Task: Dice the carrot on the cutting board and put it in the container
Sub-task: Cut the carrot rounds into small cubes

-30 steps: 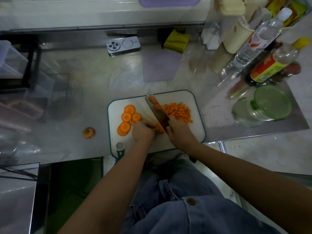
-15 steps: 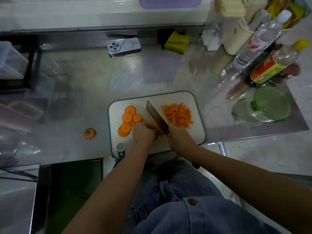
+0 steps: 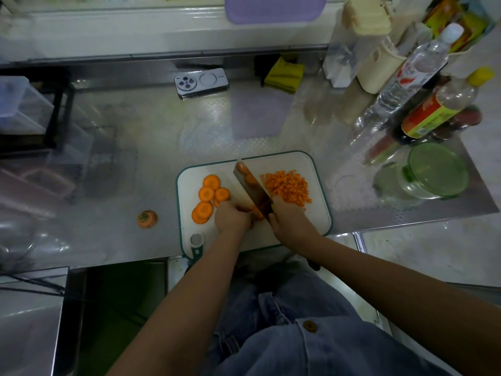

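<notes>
Knife [image 3: 252, 185], single, divides carrot rounds [image 3: 206, 194] (about five) from one diced pile [image 3: 288, 187].

A steel counter [image 3: 162, 147] with a fine raised pattern spreads out around the left hand [image 3: 231, 218] and the right hand [image 3: 291, 221]. It is dimly lit, with soft pale glare beyond them. Far beyond the hands a white ledge [image 3: 135, 31] runs along the counter's back edge. Well out to the left of the left hand stands a black rack [image 3: 58, 112]. Right of the right hand, past the counter's edge, lies pale floor [image 3: 433, 253]. Nearer than the left hand and to its left sits a lower steel surface [image 3: 29, 321], with a dark green gap [image 3: 116, 294] beside it.
</notes>
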### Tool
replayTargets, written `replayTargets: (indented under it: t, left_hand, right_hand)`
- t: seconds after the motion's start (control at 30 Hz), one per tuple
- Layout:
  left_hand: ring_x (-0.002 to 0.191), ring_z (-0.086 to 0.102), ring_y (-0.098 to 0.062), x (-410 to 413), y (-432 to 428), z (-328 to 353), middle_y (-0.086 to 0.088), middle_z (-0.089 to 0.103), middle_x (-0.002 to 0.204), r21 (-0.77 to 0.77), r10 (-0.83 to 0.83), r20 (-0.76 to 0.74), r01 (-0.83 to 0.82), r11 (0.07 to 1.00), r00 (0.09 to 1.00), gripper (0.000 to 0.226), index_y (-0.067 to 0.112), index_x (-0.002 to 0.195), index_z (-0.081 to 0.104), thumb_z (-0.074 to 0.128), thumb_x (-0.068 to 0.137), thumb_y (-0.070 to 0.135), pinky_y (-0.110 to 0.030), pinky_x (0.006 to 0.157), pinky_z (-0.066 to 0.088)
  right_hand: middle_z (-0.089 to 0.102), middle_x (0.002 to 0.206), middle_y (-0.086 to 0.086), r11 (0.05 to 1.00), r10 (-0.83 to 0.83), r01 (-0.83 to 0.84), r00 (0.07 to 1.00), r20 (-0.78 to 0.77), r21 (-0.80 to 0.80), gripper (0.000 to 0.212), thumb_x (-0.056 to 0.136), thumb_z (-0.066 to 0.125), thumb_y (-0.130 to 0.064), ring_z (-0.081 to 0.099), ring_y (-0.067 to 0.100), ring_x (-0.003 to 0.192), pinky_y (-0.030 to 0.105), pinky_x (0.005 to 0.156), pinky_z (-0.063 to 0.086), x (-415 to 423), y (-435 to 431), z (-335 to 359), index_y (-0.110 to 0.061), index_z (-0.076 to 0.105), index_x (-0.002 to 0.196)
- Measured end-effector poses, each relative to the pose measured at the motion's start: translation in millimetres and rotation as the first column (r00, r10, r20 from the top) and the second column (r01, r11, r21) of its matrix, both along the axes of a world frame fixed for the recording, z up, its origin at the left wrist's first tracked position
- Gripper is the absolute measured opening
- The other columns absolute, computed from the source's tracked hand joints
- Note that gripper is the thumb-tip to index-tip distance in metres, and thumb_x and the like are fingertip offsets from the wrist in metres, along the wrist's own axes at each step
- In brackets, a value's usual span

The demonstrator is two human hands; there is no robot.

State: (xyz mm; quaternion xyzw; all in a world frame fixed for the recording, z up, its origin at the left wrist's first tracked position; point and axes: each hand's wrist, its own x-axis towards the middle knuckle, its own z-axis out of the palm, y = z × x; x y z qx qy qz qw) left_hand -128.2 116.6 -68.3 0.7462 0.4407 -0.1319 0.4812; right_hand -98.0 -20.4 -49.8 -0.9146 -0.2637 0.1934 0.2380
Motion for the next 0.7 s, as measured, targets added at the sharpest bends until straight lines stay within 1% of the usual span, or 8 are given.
replayTargets:
  t: [0.13, 0.23, 0.3, 0.37, 0.5, 0.63, 0.7]
  left_hand:
    - [0.072, 0.067, -0.025, -1.6, -1.0, -0.3, -0.006, 0.065, 0.065, -0.006, 0.019, 0.023, -0.018, 1.0, 1.0, 0.029, 0.019, 0.053, 0.059, 0.082, 0.071, 0.023, -0.037, 0.073, 0.057]
    - [0.073, 0.067, -0.026, -1.1, -0.6, -2.4, -0.008, 0.068, 0.068, -0.011, 0.018, 0.02, -0.018, 1.0, 1.0, 0.026, 0.018, 0.055, 0.061, 0.082, 0.07, 0.022, -0.038, 0.073, 0.057]
    - [0.072, 0.067, -0.026, -0.7, -0.3, -3.6, -0.009, 0.069, 0.068, -0.013, 0.018, 0.013, -0.018, 1.0, 1.0, 0.024, 0.018, 0.056, 0.063, 0.081, 0.07, 0.023, -0.038, 0.073, 0.058]
    - [0.071, 0.067, -0.026, -0.4, 0.2, -5.2, -0.009, 0.069, 0.067, -0.018, 0.009, 0.004, -0.009, 1.0, 1.0, 0.021, 0.016, 0.058, 0.066, 0.081, 0.07, 0.023, -0.037, 0.071, 0.058]
    - [0.067, 0.066, -0.023, 0.0, -0.2, -5.8, -0.008, 0.069, 0.065, -0.016, -0.003, 0.0, 0.003, 1.0, 1.0, 0.018, 0.011, 0.063, 0.07, 0.079, 0.072, 0.024, -0.035, 0.068, 0.057]
    - [0.062, 0.062, -0.02, -1.1, -1.1, -3.9, -0.005, 0.067, 0.063, -0.006, 0.01, 0.013, -0.01, 1.0, 1.0, 0.017, 0.012, 0.064, 0.07, 0.079, 0.072, 0.024, -0.029, 0.061, 0.051]
    - [0.064, 0.064, -0.022, -1.6, -1.6, -4.6, -0.006, 0.068, 0.063, -0.002, 0.012, 0.019, -0.012, 1.0, 1.0, 0.019, 0.015, 0.06, 0.068, 0.081, 0.07, 0.024, -0.031, 0.063, 0.054]
  right_hand:
    - [0.061, 0.099, 0.02, 0.999, -0.008, 0.005, 0.998, -0.062, -0.048, 0.024, 0.093, 0.046, -0.009, 0.059, 0.035, 0.089, 0.043, 0.073, 0.049, -5.1, -2.4, -0.4, -0.002, 0.048, 0.116]
    - [0.059, 0.1, 0.019, 0.994, -0.02, 0.011, 0.997, -0.076, -0.109, 0.024, 0.094, 0.044, -0.009, 0.058, 0.034, 0.09, 0.043, 0.075, 0.048, -10.4, -6.8, -0.5, -0.005, 0.045, 0.118]
    - [0.059, 0.102, 0.018, 0.992, -0.031, 0.021, 0.996, -0.082, -0.124, 0.028, 0.095, 0.043, -0.008, 0.058, 0.033, 0.091, 0.042, 0.076, 0.048, -12.5, -6.6, -0.8, -0.005, 0.043, 0.123]
    - [0.059, 0.102, 0.018, 0.992, -0.035, 0.025, 0.996, -0.08, -0.122, 0.03, 0.094, 0.044, -0.008, 0.058, 0.033, 0.092, 0.042, 0.076, 0.049, -11.9, -2.7, -2.2, -0.004, 0.043, 0.125]
    - [0.059, 0.097, 0.016, 0.993, -0.037, 0.027, 0.996, -0.079, -0.116, 0.02, 0.093, 0.046, -0.006, 0.059, 0.032, 0.087, 0.036, 0.066, 0.044, -8.4, 7.2, -6.9, -0.005, 0.046, 0.113]
    - [0.06, 0.096, 0.018, 0.996, -0.046, 0.042, 0.998, -0.051, -0.075, 0.016, 0.092, 0.048, -0.005, 0.059, 0.034, 0.086, 0.038, 0.066, 0.044, -6.5, 11.8, -9.0, -0.004, 0.047, 0.108]
    - [0.06, 0.095, 0.019, 0.998, -0.058, 0.057, 0.997, -0.05, -0.033, 0.015, 0.093, 0.048, -0.006, 0.058, 0.035, 0.086, 0.039, 0.065, 0.042, -3.6, 12.4, -9.2, -0.003, 0.048, 0.107]
